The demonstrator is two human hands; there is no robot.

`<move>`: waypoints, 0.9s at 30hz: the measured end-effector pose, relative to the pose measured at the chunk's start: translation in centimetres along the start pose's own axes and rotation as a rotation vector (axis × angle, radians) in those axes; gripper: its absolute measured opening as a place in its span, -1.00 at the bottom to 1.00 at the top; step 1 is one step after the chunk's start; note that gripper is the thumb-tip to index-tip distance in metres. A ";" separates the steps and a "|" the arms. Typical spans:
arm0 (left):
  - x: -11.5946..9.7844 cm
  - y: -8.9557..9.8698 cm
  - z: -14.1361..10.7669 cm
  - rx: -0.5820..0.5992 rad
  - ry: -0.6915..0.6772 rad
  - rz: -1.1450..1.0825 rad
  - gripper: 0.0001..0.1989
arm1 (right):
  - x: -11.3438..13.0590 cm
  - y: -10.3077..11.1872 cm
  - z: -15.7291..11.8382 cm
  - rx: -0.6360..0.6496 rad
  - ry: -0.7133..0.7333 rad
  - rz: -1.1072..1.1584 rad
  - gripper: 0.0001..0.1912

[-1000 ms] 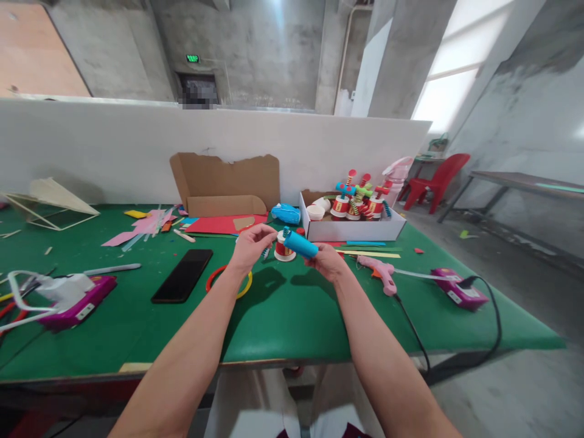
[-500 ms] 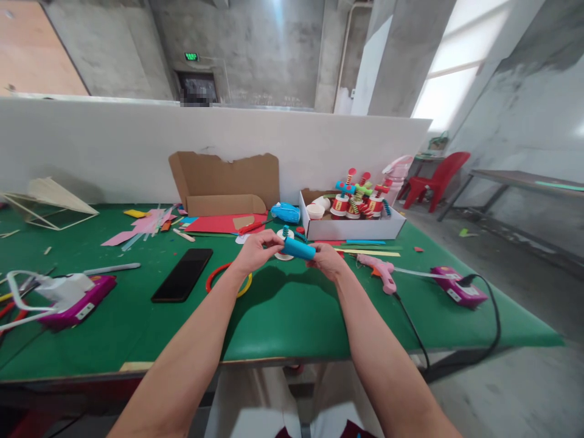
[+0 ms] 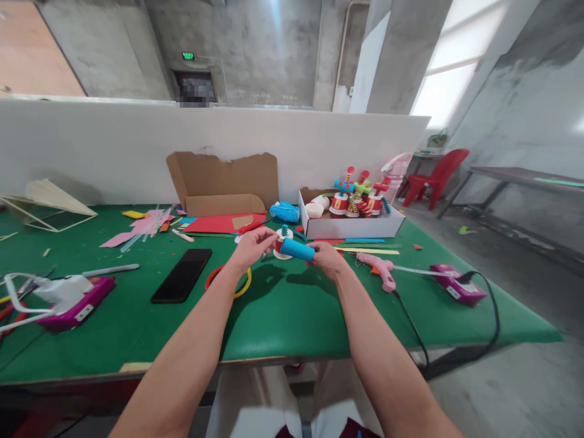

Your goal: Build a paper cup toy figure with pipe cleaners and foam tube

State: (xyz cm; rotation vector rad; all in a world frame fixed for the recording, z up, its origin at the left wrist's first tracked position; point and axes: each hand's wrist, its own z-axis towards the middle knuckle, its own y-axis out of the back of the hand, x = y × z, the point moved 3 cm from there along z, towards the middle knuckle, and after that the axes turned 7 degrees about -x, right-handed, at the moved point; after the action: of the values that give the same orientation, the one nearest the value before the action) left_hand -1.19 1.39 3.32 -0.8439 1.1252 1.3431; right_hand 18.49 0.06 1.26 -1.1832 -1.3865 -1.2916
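My right hand point(image 3: 327, 258) grips the right end of a blue paper tube point(image 3: 297, 249), held tilted above the green table. My left hand point(image 3: 255, 246) is just left of the tube, its thumb and forefinger pinched near the tube's left end; whatever it may hold is too small to make out. Behind the tube stands a red and white cup point(image 3: 283, 236) with a teal coil on top, partly hidden. A ring of red and yellow point(image 3: 245, 286) lies under my left wrist.
A black phone point(image 3: 182, 275) lies at left, a purple power strip point(image 3: 82, 303) beyond it. A pink glue gun point(image 3: 381, 271) lies at right, cord running over the edge. A white box point(image 3: 353, 229) of cup figures, cardboard point(image 3: 228, 176) and paper scraps stand behind.
My left hand has moved slightly left, away from the tube's left end. More of the cup now shows between the hand and the tube.
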 end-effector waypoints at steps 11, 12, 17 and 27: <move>1.1 -0.8 -0.4 0.187 0.155 0.066 -0.85 | 0.3 -0.7 -0.2 0.052 0.047 -0.128 -0.65; 1.2 -0.7 -0.3 0.175 0.159 0.086 -0.87 | 0.2 -0.7 -0.2 0.053 0.057 -0.133 -0.65; 1.4 -0.5 -0.2 0.147 0.144 0.128 -0.86 | -0.2 -0.9 0.1 0.044 0.098 -0.165 -0.69; 1.0 -0.8 -0.4 0.136 0.128 0.077 -0.72 | 0.1 -0.8 -0.1 0.048 0.147 -0.235 -0.77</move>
State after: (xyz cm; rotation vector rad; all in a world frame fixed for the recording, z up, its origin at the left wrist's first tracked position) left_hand -0.55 1.27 2.12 -0.8027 1.3460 1.2735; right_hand 17.67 -0.03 1.26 -0.8935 -1.4713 -1.4684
